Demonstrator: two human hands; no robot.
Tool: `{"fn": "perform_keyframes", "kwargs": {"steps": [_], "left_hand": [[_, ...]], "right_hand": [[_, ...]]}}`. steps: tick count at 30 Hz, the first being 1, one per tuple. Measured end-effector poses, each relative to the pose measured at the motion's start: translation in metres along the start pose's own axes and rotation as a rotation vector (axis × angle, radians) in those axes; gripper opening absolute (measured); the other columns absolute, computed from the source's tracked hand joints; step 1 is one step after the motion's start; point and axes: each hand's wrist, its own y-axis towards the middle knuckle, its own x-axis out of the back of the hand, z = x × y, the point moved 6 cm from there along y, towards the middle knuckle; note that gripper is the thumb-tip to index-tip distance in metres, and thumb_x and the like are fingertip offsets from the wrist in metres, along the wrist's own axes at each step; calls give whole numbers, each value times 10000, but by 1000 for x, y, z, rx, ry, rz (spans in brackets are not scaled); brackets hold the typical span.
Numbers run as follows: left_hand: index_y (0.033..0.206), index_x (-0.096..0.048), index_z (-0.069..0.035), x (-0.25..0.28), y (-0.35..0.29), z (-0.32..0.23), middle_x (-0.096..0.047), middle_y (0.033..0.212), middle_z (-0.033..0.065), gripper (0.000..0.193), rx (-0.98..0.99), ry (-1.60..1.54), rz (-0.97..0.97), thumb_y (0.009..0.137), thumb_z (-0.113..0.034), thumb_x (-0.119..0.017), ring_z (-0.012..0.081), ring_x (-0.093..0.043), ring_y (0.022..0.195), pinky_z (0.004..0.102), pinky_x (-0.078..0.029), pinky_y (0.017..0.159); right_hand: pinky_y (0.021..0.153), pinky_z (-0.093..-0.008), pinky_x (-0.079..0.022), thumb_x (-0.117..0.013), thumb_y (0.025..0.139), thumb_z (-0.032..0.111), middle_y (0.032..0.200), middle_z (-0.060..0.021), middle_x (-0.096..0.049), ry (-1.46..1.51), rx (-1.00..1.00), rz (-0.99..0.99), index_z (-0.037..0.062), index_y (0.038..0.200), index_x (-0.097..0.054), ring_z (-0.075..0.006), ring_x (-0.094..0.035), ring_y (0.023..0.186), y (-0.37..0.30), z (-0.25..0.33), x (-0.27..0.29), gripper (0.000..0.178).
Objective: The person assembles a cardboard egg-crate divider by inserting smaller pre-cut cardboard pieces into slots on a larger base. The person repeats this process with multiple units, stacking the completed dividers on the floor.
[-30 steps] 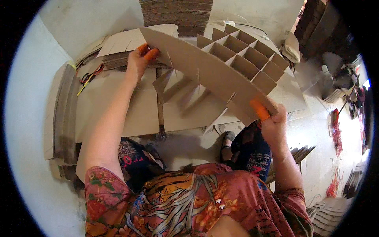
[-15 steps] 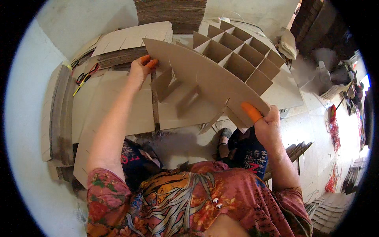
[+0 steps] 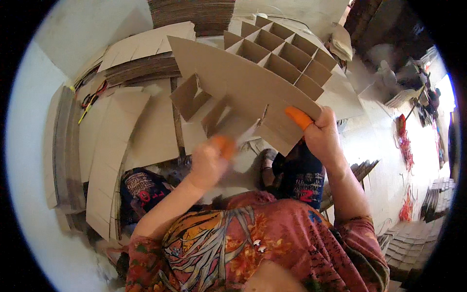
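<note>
My right hand (image 3: 321,130), an orange cover on its thumb, grips the right end of a long, slotted cardboard divider strip (image 3: 238,73) held up over my lap. Short cardboard cross strips (image 3: 190,96) hang in slots along its lower edge. Just below them is my left hand (image 3: 210,159), orange covers on its fingertips. Motion blurs its fingers, and I cannot make out whether it grips a cross strip. Behind the long strip, an assembled cardboard divider grid (image 3: 289,56) with open square cells lies on the table.
Stacked slotted cardboard sheets (image 3: 141,68) lie at the back left of the table. More cardboard strips (image 3: 116,155) rest to my left, near scissors (image 3: 90,101). A tall cardboard stack (image 3: 192,17) stands against the wall. Red strings (image 3: 404,141) lie on the floor to the right.
My left hand has let go of the long strip's far left end and come down toward me, below the cross strips. My right hand still holds the strip.
</note>
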Motion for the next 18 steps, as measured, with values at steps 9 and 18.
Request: {"fn": "perform_keyframes", "kwargs": {"steps": [9, 18], "left_hand": [[868, -641, -22, -11, 14, 15, -616, 750, 152, 192, -27, -191, 6, 753, -165, -697, 333, -589, 630, 362, -475, 541], [1192, -515, -38, 66, 16, 67, -552, 1060, 79, 417, 134, -211, -541, 815, -131, -669, 212, -531, 905, 314, -432, 795]], "right_hand": [[681, -262, -450, -600, 843, 42, 805, -105, -662, -112, 61, -1, 12, 984, -634, -87, -533, 740, -12, -84, -29, 149], [920, -387, -424, -775, 689, 276, 1161, -218, -566, -400, 307, -34, 42, 1342, -391, -320, -550, 1082, 10, 12, -4, 793]]}}
